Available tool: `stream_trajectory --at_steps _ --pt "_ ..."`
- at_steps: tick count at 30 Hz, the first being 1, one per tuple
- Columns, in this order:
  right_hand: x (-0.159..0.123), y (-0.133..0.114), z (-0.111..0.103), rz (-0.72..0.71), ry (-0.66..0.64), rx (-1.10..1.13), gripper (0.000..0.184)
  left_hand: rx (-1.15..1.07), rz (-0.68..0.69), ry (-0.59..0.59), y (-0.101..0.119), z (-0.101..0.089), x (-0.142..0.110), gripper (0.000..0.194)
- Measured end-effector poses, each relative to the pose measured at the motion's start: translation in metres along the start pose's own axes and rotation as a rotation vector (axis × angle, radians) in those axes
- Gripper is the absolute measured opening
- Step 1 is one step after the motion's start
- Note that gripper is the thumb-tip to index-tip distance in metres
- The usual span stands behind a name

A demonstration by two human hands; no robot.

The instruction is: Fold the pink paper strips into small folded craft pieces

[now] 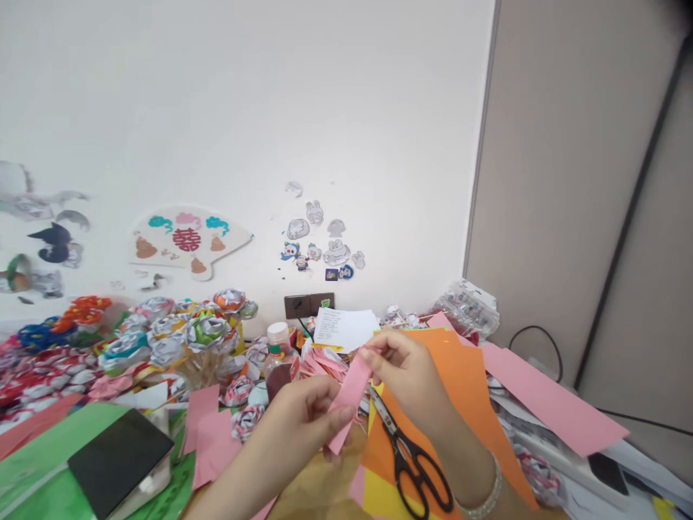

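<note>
A white wall stands beyond a crowded table. Left of the left hand are paper flowers, with pink pieces nearer. That hand pinches the lower part of a pink strip, thumb pressed on top; the right hand grips its upper end between thumb and fingers, probably to keep it straight. Scissors lie just below the right hand on orange paper, seemingly for easy reach. Sideways room looks tight; the space above both hands offers more.
</note>
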State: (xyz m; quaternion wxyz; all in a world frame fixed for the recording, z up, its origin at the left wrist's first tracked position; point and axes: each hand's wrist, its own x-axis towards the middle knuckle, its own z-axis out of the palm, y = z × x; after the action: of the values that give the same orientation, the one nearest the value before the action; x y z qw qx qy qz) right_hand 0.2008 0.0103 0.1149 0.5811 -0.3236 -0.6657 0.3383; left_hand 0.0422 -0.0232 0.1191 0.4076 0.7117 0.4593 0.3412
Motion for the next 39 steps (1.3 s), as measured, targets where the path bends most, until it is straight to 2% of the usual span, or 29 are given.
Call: stream_trajectory --at_steps 3,8,12,15,18,21,23,27,30,32,36,39 --pt "0.0 0.0 0.001 0.031 -0.039 0.066 0.011 -0.042 -0.042 0.021 0.003 0.004 -0.001 0.031" --pt "-0.004 0.0 0.006 0.034 -0.127 0.183 0.01 -0.068 -0.048 -0.115 0.009 0.004 -0.005 0.018" --pt "-0.007 0.002 0.011 0.027 -0.221 0.228 0.01 0.017 -0.044 -0.08 0.011 0.004 -0.006 0.027" --pt "-0.008 0.003 0.013 0.036 -0.248 0.22 0.01 0.006 0.018 -0.07 0.011 0.004 -0.006 0.031" --pt "-0.009 0.002 0.015 0.002 -0.252 0.184 0.007 -0.019 0.065 -0.073 0.009 0.004 -0.005 0.038" --pt "-0.008 0.001 0.015 -0.002 -0.235 0.192 0.007 0.038 0.051 -0.025 0.008 0.004 -0.003 0.039" --pt "-0.007 0.0 0.013 0.014 -0.211 0.194 0.008 0.09 0.024 0.002 0.007 0.003 -0.003 0.035" --pt "-0.005 -0.001 0.01 0.059 -0.13 0.184 0.011 0.132 -0.101 -0.033 0.006 -0.003 -0.006 0.028" --pt "-0.005 -0.002 0.009 0.111 -0.07 0.189 0.013 0.208 -0.167 0.044 0.006 -0.01 -0.008 0.03" --pt "-0.004 -0.003 0.008 0.122 -0.053 0.196 0.015 0.245 -0.14 0.107 0.007 -0.014 -0.008 0.03" --pt "-0.004 -0.007 0.005 0.082 -0.003 0.29 0.015 0.229 0.034 0.199 0.011 -0.021 -0.011 0.022" --pt "-0.004 -0.01 0.002 0.041 -0.015 0.412 0.005 0.224 0.223 0.378 0.012 -0.025 -0.015 0.016"
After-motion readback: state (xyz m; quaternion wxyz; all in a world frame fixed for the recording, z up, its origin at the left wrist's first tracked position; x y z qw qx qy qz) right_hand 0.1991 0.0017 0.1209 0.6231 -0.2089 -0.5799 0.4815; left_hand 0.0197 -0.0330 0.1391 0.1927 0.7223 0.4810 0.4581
